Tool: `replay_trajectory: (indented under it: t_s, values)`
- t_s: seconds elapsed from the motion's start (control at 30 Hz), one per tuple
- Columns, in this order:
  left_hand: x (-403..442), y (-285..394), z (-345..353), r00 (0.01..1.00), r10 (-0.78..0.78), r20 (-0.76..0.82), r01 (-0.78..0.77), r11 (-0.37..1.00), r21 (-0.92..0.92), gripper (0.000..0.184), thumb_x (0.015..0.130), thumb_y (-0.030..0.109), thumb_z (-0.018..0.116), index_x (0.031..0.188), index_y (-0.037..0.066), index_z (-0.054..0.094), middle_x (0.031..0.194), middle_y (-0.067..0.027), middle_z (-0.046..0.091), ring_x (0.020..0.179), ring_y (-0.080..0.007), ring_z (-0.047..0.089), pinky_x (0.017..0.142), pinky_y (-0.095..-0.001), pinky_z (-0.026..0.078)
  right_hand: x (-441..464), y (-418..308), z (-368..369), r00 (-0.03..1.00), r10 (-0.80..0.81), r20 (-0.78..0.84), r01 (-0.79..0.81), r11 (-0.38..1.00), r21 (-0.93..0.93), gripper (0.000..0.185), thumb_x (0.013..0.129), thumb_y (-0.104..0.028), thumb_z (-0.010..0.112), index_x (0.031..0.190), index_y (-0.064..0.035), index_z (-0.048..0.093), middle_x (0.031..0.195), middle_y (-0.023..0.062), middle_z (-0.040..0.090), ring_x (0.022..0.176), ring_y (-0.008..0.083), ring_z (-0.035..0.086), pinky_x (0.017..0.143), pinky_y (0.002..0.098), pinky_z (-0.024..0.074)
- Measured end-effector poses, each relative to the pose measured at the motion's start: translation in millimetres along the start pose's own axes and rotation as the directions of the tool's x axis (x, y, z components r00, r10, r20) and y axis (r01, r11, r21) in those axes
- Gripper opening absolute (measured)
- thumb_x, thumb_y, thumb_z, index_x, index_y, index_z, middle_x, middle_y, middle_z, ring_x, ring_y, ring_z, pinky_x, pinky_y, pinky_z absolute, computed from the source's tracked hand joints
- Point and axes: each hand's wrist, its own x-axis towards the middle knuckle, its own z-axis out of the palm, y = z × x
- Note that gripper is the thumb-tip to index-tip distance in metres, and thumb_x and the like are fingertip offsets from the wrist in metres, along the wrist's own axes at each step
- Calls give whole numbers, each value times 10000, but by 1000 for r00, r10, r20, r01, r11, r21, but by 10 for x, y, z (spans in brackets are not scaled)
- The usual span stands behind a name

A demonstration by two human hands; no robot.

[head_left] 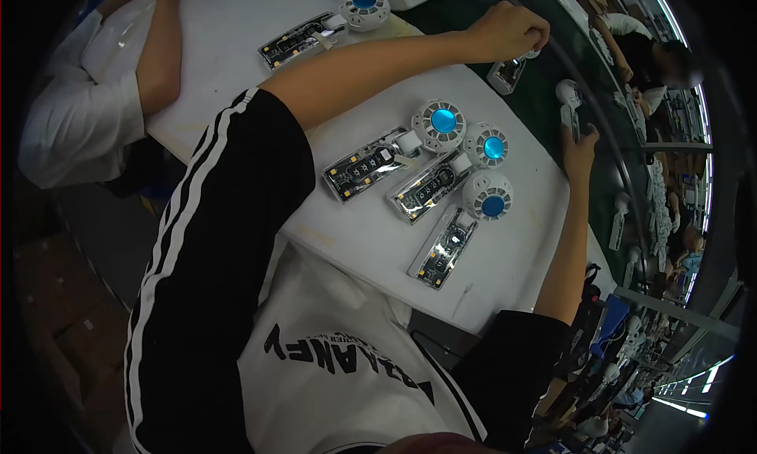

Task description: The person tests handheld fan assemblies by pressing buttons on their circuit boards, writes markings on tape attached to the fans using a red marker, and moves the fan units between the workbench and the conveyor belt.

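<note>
My left hand (509, 33) reaches across to the far edge of the white table, fingers curled. Below it shows the clear end of a handheld fan (507, 76); the hand covers the rest. On the right, my right hand (580, 145) grips the lower end of a white handheld fan (568, 106) over the green conveyor belt. Between my arms, several fans with round vented heads and shiny blue centres lie on the table: one fan (367, 166) at left, another fan (430, 187) in the middle, and a third fan (443, 247) nearest me. Their clear handles show circuit boards.
The white table (520, 261) borders the green belt (544, 99), which carries more fans, one (619, 219) at the right. Another fan (303, 40) lies beyond my left arm. A co-worker's arm (160, 56) rests at the left. Other people work across the belt.
</note>
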Motion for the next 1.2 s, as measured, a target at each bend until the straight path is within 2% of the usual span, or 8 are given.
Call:
replay_trajectory:
  t_s: [0.1,0.27,0.43,0.6,0.67,0.77,1.03,1.2]
  values:
    - [-195,290,-37,972,-28,-235,-12,986,-167,179,811,157,511,916,55,614,805,-118,641,704,-220,633,663,-329,515,-83,-316,-6,992,127,4,-124,962,244,792,785,-433,621,1285,59,252,1056,293,558,1020,377,558,886,364,417]
    - [-233,498,53,979,-198,-51,153,877,-456,178,811,156,515,922,49,604,827,-122,633,728,-228,633,670,-340,522,-145,-940,-125,978,87,-190,15,878,479,844,757,-446,660,1266,80,240,1034,220,578,967,281,575,839,323,431]
    - [-215,640,179,900,-380,216,419,612,-671,179,811,155,519,929,42,593,854,-129,624,757,-238,633,678,-354,531,-289,-1308,-30,893,-177,-414,343,863,370,730,787,-312,668,1246,79,256,1044,225,579,931,277,607,815,333,457]
    - [-242,644,230,778,-442,447,605,334,-723,180,811,154,522,934,37,583,876,-133,617,780,-246,633,684,-365,537,-514,-1196,-112,921,-324,-214,388,740,550,701,794,-217,665,1271,72,239,1073,196,574,879,228,610,761,296,479]
    - [-327,527,237,774,-350,527,592,106,-799,276,806,168,537,1038,23,494,972,-148,575,832,-268,620,707,-385,552,-513,-947,-98,877,-426,-223,478,722,500,683,792,-217,651,1277,52,253,1101,227,538,958,320,588,794,374,476]
    - [-407,371,256,782,-403,475,597,262,-758,353,799,157,536,1098,31,399,1034,-148,559,852,-266,615,659,-346,541,-577,-685,-194,825,-525,-208,560,808,181,626,792,-184,648,1277,30,315,1113,180,537,963,268,565,818,331,453]
    - [-536,217,200,835,-333,438,541,359,-760,307,852,225,446,1081,34,372,946,-136,578,631,-171,589,432,-246,433,-207,1147,-521,923,-66,-378,-109,899,-425,599,801,-311,602,1229,54,397,1169,260,483,1077,407,461,928,451,373]
    - [-554,223,183,832,-322,453,550,368,-749,302,855,209,446,1078,19,369,950,-133,578,631,-167,584,438,-246,438,-63,1973,-723,841,427,-332,-531,766,-361,741,784,-495,545,1249,56,372,1292,283,384,1173,433,396,956,506,338]
